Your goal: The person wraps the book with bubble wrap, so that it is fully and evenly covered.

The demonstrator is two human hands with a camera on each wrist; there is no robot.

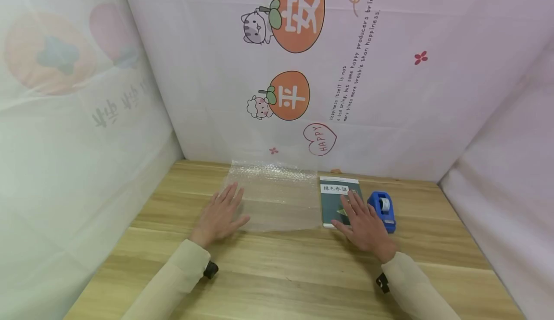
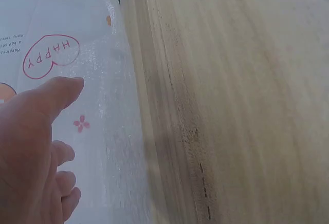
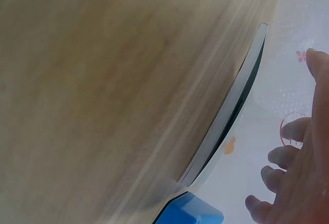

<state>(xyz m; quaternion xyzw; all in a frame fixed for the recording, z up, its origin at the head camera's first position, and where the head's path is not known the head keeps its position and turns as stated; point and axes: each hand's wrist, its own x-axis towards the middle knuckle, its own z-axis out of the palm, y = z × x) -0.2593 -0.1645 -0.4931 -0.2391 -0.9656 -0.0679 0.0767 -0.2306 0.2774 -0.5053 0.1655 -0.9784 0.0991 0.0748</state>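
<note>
A sheet of clear bubble wrap [image 1: 277, 200] lies flat on the wooden table, its far end against the back cloth. Over its left edge is my left hand [image 1: 218, 216], fingers spread and straight; whether it touches the sheet I cannot tell. To the right of the sheet lies a dark green book [image 1: 331, 207] with a white title label. My right hand [image 1: 365, 224] is over the book's lower right part with fingers extended, holding nothing. Beside that hand stands a blue tape dispenser [image 1: 387, 220] with a roll of tape. In the right wrist view, the book's edge [image 3: 226, 111] shows.
Printed white cloth [image 1: 389, 108] hangs behind the table, with more cloth at the left and right sides. Bare wooden tabletop [image 1: 285, 272] lies in front of the sheet and between the forearms. Dark wrist devices [image 1: 210, 269] sit at both cuffs.
</note>
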